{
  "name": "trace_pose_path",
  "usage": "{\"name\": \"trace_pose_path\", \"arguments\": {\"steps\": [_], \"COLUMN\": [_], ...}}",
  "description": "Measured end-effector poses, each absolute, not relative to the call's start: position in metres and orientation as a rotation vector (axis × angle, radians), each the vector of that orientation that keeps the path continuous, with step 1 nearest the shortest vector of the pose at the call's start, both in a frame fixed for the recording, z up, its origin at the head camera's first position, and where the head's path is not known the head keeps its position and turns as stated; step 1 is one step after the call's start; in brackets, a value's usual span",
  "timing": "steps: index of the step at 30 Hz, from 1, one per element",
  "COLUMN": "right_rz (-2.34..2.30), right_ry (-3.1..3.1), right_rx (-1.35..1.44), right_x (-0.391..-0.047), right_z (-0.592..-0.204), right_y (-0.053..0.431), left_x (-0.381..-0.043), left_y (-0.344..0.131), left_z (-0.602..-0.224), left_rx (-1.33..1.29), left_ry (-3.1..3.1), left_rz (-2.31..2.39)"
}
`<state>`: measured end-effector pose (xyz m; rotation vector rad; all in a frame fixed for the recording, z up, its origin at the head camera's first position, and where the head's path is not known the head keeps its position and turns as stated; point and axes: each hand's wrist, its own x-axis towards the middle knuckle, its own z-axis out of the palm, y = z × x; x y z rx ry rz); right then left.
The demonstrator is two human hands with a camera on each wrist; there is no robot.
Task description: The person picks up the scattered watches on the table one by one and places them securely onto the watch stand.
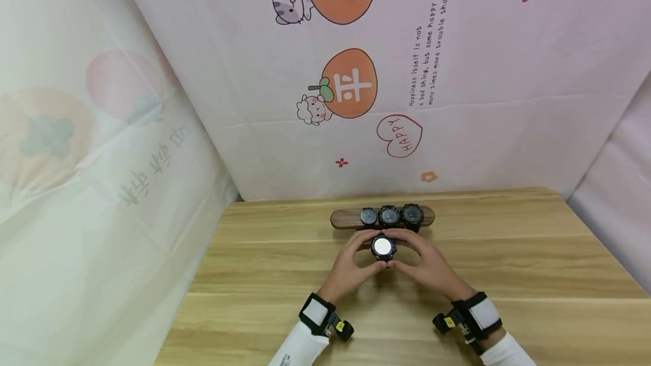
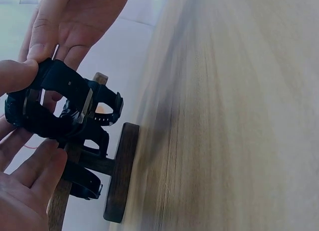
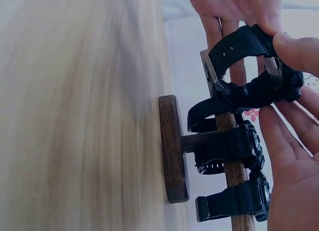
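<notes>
Between my two hands is a black wristwatch (image 1: 383, 246) whose round face glares white. My left hand (image 1: 348, 270) holds it from the left, thumb at the near edge and fingertips at the far edge. From the other side my right hand (image 1: 429, 267) grips it in the same way. The watch's strap (image 3: 241, 44) forms a loop with a metal buckle in the right wrist view. Just beyond stands a wooden watch stand (image 1: 346, 219) carrying a smaller watch (image 1: 368, 216), a middle watch (image 1: 389, 216) and a larger watch (image 1: 412, 214), all black.
The stand's dark wooden foot (image 2: 121, 173) rests on the light wood table (image 1: 264, 258). Behind the table hangs a printed white cloth (image 1: 285, 146), with another cloth (image 1: 102, 230) along the left side.
</notes>
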<state>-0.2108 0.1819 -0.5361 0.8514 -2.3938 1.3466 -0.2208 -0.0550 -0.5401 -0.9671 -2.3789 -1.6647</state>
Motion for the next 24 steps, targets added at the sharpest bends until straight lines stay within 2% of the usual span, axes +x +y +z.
{"name": "trace_pose_path", "arguments": {"steps": [14,24], "right_rz": [1.23,1.098], "right_ry": [-2.348,-2.302], "right_rx": [0.834,0.569], "right_x": [-0.219,-0.241], "right_z": [-0.528,-0.525], "right_y": [0.197,0.227], "left_x": [-0.224,-0.226], "left_y": [-0.057,-0.059], "left_z": [-0.541,-0.546], "left_rx": [-0.916,-0.906], "left_ry": [-2.424,-2.437], "left_rz": [-1.64,-1.613]}}
